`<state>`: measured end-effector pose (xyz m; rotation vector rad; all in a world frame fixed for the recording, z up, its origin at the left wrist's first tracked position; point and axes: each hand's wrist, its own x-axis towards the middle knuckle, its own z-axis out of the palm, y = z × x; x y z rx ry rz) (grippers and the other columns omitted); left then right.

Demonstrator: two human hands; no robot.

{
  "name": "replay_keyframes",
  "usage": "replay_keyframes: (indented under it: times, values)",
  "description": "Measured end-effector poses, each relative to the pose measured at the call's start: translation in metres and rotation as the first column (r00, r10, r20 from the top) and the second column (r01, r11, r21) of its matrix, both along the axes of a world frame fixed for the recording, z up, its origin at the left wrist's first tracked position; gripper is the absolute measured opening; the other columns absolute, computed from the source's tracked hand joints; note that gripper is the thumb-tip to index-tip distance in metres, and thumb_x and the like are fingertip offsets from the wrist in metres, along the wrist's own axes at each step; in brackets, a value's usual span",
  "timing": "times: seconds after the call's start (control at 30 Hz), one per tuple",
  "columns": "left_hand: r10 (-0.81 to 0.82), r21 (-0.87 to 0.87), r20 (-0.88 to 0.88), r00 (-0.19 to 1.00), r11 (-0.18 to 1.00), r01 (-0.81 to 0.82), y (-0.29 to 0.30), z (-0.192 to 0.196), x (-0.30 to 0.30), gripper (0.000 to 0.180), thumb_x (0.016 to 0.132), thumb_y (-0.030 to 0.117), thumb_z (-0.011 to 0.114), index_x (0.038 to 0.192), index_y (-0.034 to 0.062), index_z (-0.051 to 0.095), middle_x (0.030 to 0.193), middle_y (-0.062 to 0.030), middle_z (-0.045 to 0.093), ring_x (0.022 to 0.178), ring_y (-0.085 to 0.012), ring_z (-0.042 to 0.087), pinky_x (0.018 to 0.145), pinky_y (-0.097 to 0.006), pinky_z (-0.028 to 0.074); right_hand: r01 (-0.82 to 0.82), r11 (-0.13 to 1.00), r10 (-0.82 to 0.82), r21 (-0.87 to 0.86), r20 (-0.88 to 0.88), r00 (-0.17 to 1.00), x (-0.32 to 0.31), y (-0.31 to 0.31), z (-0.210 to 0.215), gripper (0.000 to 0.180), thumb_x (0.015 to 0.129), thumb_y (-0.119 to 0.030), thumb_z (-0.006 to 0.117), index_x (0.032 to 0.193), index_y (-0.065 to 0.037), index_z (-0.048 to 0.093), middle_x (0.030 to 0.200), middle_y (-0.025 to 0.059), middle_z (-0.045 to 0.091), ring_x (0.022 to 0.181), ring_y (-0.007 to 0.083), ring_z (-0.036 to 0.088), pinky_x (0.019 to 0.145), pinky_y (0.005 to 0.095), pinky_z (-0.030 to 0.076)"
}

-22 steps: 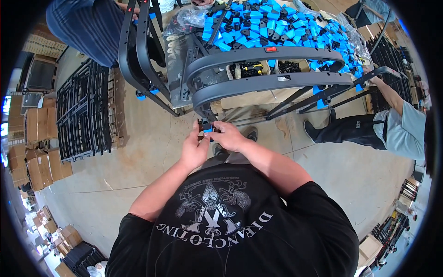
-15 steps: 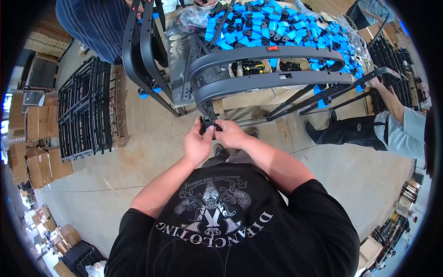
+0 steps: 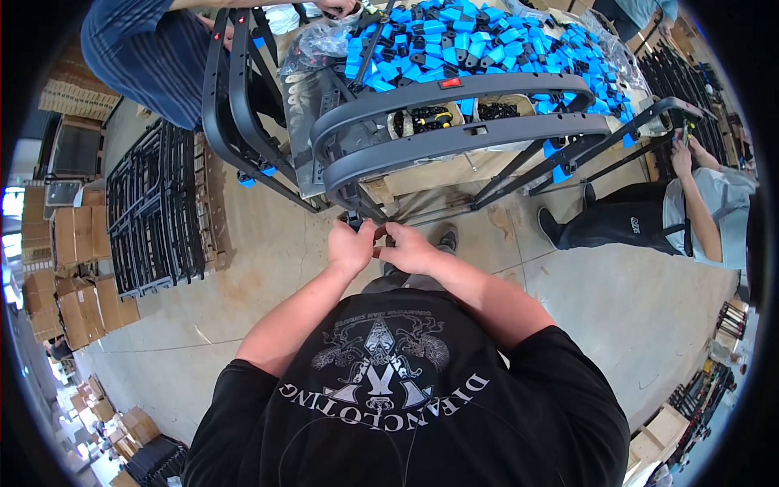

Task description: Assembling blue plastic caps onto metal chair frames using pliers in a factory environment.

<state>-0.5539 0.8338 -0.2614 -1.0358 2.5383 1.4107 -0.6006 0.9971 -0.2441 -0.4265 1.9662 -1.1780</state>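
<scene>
Left hand (image 3: 351, 246) curled at lower end of dark curved frame (image 3: 430, 144), right hand (image 3: 411, 249) half-curled alongside, what each grips unclear

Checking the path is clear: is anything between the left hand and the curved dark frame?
Nothing visible: the left hand sits at the near end of the curved dark frame; what the hand covers is hidden.

The person's left hand (image 3: 351, 246) had turned back-upward, hiding more of the black frame's end (image 3: 355, 220). At right, a co-worker's hands (image 3: 683, 152) had come together; at left, another's forearm (image 3: 213, 3) had entered view.
</scene>
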Motion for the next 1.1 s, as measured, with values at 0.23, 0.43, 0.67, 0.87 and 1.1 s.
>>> replay_keyframes:
  times: [0.23, 0.43, 0.67, 0.87, 1.1]
  values:
    - [0.107, 0.486, 0.153, 0.983, 0.858, -0.169, 0.013, 0.046, -0.014, 0.026, 0.097, 0.015, 0.057, 0.105, -0.01, 0.052, 0.09, -0.0163, 0.065, 0.067, -0.0256, 0.071, 0.05, -0.038, 0.06, 0.107, 0.987, -0.104, -0.121, 0.029, 0.994, 0.026, 0.04, -0.051, 0.04, 0.084, -0.035, 0.076, 0.102, 0.0, 0.071, 0.082, 0.0114, 0.069, 0.073, 0.0189, 0.064, 0.067, 0.0347, 0.051]
    - [0.065, 0.442, 0.179, 0.982, 0.886, -0.139, 0.011, 0.057, -0.015, 0.029, 0.098, 0.016, 0.058, 0.11, -0.0092, 0.05, 0.089, -0.0163, 0.065, 0.062, -0.0245, 0.07, 0.05, -0.038, 0.06, 0.22, 0.975, -0.214, -0.04, 0.117, 0.97, 0.035, 0.051, -0.062, 0.037, 0.085, -0.034, 0.075, 0.099, 0.0, 0.072, 0.083, 0.0119, 0.07, 0.075, 0.0201, 0.066, 0.07, 0.0349, 0.052]
    - [0.116, 0.307, -0.102, 0.988, 0.948, -0.08, 0.021, 0.023, -0.006, 0.036, 0.1, 0.022, 0.059, 0.113, -0.0093, 0.048, 0.085, -0.015, 0.068, 0.064, -0.0218, 0.072, 0.051, -0.036, 0.06, 0.218, 0.976, -0.218, -0.016, 0.015, 0.976, 0.029, 0.037, -0.054, 0.038, 0.084, -0.035, 0.074, 0.101, -0.001, 0.074, 0.089, 0.0141, 0.07, 0.081, 0.0245, 0.068, 0.072, 0.0373, 0.053]
    - [0.029, 0.346, 0.151, 0.988, 0.935, -0.08, 0.009, 0.039, -0.012, 0.039, 0.099, 0.026, 0.061, 0.111, -0.0096, 0.051, 0.089, -0.0181, 0.07, 0.063, -0.0229, 0.072, 0.055, -0.035, 0.059, 0.179, 0.983, -0.179, 0.03, 0.023, 0.983, 0.023, 0.041, -0.046, 0.039, 0.086, -0.034, 0.073, 0.103, 0.0, 0.074, 0.093, 0.0123, 0.071, 0.082, 0.0257, 0.068, 0.074, 0.0366, 0.053]
    - [-0.269, -0.201, 0.206, 0.941, 0.929, 0.31, -0.006, 0.058, 0.015, 0.044, 0.092, 0.029, 0.07, 0.114, -0.0064, 0.057, 0.106, -0.0211, 0.07, 0.099, -0.0319, 0.07, 0.082, -0.043, 0.055, 0.61, 0.773, -0.267, -0.173, 0.783, 0.561, -0.002, 0.038, -0.015, 0.035, 0.101, -0.038, 0.058, 0.114, -0.006, 0.062, 0.09, 0.0032, 0.06, 0.073, 0.0177, 0.057, 0.066, 0.0351, 0.048]
